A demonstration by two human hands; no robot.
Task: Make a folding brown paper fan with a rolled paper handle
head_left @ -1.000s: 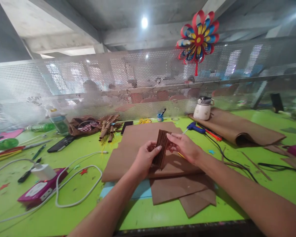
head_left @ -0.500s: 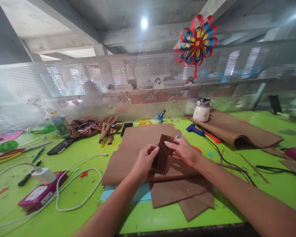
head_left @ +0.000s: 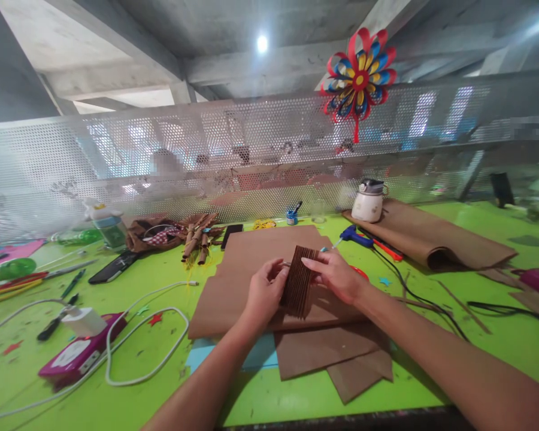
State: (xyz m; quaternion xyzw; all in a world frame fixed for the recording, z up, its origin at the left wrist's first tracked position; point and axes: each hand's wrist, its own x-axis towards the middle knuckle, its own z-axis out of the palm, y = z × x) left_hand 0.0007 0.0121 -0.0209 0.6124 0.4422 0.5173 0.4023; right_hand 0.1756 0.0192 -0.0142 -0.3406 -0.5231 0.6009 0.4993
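Note:
A stack of accordion-pleated brown paper [head_left: 299, 290] is held up over a large folded sheet of brown paper [head_left: 247, 251]. My right hand [head_left: 336, 275] pinches its upper right edge, with the thumb lying across the folds. At the left edge, my left hand [head_left: 266, 287] has thumb and fingers closed against the pleats; its fingertips are partly hidden. Loose brown paper pieces [head_left: 318, 350] and a light blue sheet [head_left: 263, 352] stick out from under the big sheet, near the front edge of the green table [head_left: 260, 401].
Right of my hands are a blue glue gun [head_left: 358, 237] with a black cord, a rolled brown sheet [head_left: 453, 245] and a white jug [head_left: 367, 202]. On the left lie a purple power strip [head_left: 78, 356], a white cable [head_left: 146, 383] and paper rolls [head_left: 195, 242]. A perforated screen [head_left: 260, 131] stands behind.
The pleated paper has turned slightly, so more of its folded face shows. Both hands keep nearly the same place on it. The view has shifted a little.

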